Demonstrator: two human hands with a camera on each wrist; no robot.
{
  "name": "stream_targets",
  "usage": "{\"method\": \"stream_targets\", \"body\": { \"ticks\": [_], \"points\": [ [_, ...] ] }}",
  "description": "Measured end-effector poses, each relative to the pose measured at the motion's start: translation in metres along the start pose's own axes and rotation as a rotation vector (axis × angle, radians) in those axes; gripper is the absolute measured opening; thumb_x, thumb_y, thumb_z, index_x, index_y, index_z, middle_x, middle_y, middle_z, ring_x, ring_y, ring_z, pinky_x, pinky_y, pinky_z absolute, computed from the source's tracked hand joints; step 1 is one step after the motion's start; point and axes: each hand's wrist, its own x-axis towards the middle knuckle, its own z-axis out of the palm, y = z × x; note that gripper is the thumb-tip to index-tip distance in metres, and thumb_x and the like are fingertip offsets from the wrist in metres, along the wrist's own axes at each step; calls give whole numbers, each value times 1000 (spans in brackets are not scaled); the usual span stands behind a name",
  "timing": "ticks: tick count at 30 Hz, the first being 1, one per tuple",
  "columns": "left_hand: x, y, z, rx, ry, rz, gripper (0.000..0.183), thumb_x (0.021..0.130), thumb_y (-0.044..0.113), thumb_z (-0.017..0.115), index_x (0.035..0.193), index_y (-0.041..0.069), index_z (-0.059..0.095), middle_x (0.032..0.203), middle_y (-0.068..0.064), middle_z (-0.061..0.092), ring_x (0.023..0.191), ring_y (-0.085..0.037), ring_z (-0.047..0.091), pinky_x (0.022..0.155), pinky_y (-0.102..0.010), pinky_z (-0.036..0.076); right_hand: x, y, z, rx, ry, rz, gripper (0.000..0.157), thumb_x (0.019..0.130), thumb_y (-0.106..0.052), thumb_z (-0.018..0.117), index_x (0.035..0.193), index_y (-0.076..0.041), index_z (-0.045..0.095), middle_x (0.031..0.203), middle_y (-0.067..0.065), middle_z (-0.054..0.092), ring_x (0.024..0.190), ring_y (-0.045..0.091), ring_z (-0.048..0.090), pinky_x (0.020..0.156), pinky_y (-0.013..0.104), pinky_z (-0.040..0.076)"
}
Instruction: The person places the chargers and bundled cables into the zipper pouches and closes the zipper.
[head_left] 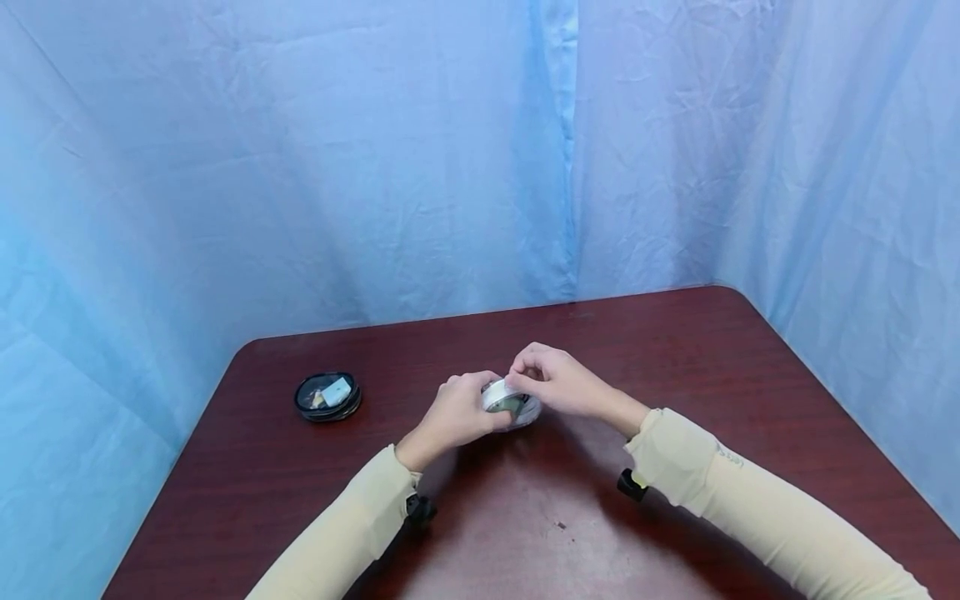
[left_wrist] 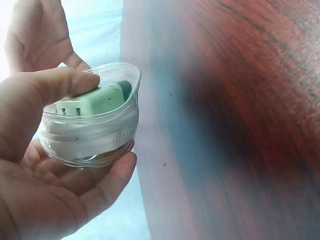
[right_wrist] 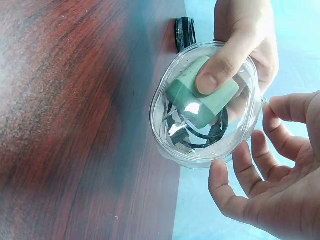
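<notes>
My left hand [head_left: 461, 410] grips a small, rounded clear plastic zip case [right_wrist: 167, 142], thumb on top and fingers beneath. Inside the case lie a two-tone green charger block [left_wrist: 102, 100] and a looped black cable [right_wrist: 200, 145]. The left thumb lies over the charger; whether the clear film is between them I cannot tell. At the case's edge, my right hand [head_left: 558, 382] pinches a tiny zipper pull [right_wrist: 265, 100] between thumb and forefinger, its other fingers loosely bent beside the wall. In the head view the hands hide much of the case.
A round black case [head_left: 327, 396] with a clear top sits at the left on the dark red-brown table [head_left: 405, 358]; pale blue and yellowish items show in it. Light blue curtains [head_left: 420, 167] hang behind the table and along its sides.
</notes>
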Motion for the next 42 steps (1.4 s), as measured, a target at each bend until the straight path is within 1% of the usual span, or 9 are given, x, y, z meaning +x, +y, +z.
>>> {"method": "stream_targets", "body": {
  "ticks": [3,5,12,18,22,27,35,38,42],
  "points": [
    [-2,-1,3,37,-10,21,36,79,28,82,109,10,71,86,3,70,70,-10,61,60,-28,49,0,3,3,-22,-9,-7,7,97,-17,70,91,-15,68,98,-3,61,84,16,54,74,30,46],
    [-4,-3,6,41,-13,27,36,81,27,82,110,9,71,88,2,71,71,-10,61,61,-28,49,0,5,5,-42,-18,-9,9,97,-17,70,88,-15,68,98,-3,62,83,15,54,74,30,46],
    [-8,-8,16,10,-14,27,37,83,26,81,113,8,69,89,0,71,72,-12,63,62,-28,50,-2,9,8,-84,-31,-19,12,97,-17,70,84,-16,69,100,-2,62,86,15,55,76,32,47],
    [-8,-9,18,-7,-7,23,38,83,26,82,114,8,69,91,-1,71,73,-12,64,63,-28,50,-2,11,8,-94,-27,1,10,97,-17,70,87,-17,70,100,-3,62,87,15,55,78,32,47],
    [-9,-9,16,-26,14,14,39,82,28,83,114,9,70,91,-1,71,74,-12,63,64,-29,50,-2,11,6,-86,-17,-9,10,98,-18,69,88,-16,69,100,-3,62,87,15,55,78,32,47],
    [-9,-7,10,-77,52,-12,39,83,27,85,115,10,70,93,0,72,77,-13,62,67,-30,50,-3,10,-1,-44,18,-1,7,98,-19,69,93,-14,68,99,-1,63,83,16,54,74,31,47],
    [-10,-5,-1,-149,87,-42,39,83,27,86,115,12,69,95,2,71,80,-12,62,70,-31,51,-1,12,-9,-26,45,58,11,99,-24,66,92,-16,68,84,-5,64,66,13,48,63,28,42],
    [-10,-5,-2,-159,91,-37,40,83,27,86,115,11,69,97,2,71,81,-12,63,71,-30,52,-1,10,-10,-17,46,63,11,100,-25,66,93,-17,68,83,-5,63,65,13,48,62,29,42],
    [-9,-4,-2,-156,85,-29,39,83,26,85,115,11,68,97,1,71,81,-12,63,71,-30,52,0,9,-9,-11,43,59,11,101,-26,65,95,-17,68,84,-4,64,69,15,51,65,30,44]
  ]
}}
